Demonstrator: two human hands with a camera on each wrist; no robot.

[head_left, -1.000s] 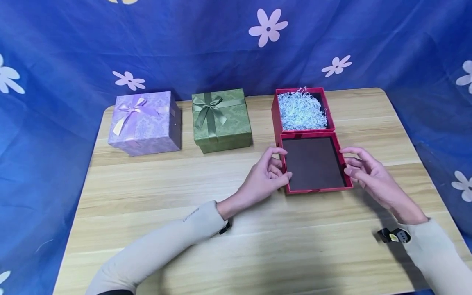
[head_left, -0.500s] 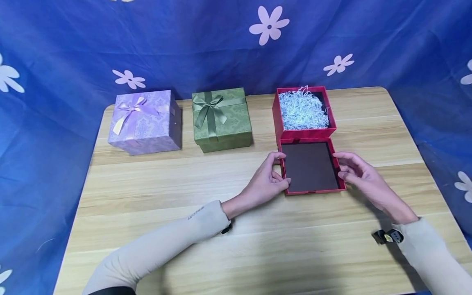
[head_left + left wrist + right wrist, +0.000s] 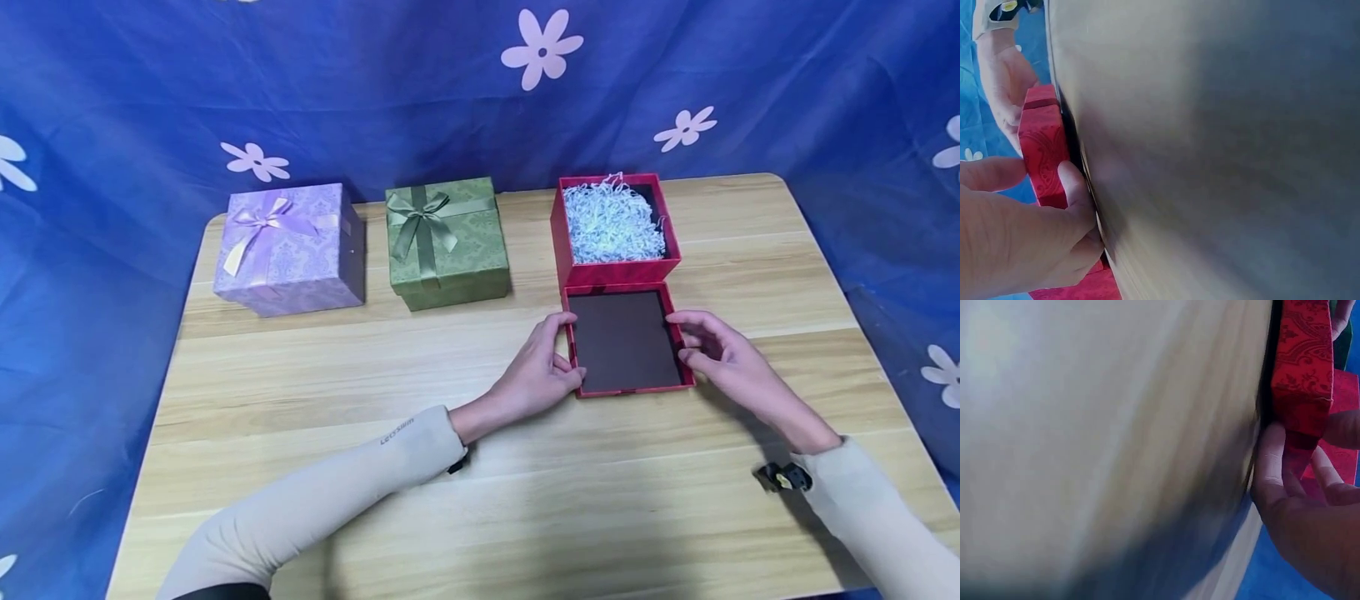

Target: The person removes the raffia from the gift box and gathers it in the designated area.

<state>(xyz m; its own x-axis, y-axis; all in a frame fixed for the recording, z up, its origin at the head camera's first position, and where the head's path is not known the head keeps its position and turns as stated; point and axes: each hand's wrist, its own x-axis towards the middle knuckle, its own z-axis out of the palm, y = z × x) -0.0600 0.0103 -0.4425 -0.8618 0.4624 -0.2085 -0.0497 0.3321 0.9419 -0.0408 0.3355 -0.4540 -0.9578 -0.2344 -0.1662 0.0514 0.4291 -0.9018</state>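
A red box lid [image 3: 627, 342] lies with its dark inside facing up, just in front of the red box [image 3: 622, 273], its far edge right at the box's front wall. My left hand [image 3: 536, 367] grips the lid's left side, thumb near the front corner and fingers farther back. On the opposite side my right hand [image 3: 723, 360] pinches the right edge between thumb and fingers. Both wrist views show the lid's patterned side wall [image 3: 1044, 147] low over the tabletop, with fingertips [image 3: 1270, 440] at its underside. Pale blue shredded paper [image 3: 611, 223] fills most of the box.
A green gift box [image 3: 465, 242] with a ribbon bow stands left of the red box. Farther left is a purple gift box [image 3: 315, 258], also bowed. All stand along the back of the wooden table [image 3: 337, 375], before a blue flowered cloth [image 3: 412, 92].
The lid has come down toward the tabletop and shifted slightly left, showing more of the box's front wall. My right hand has moved left with it; both hands have kept hold.
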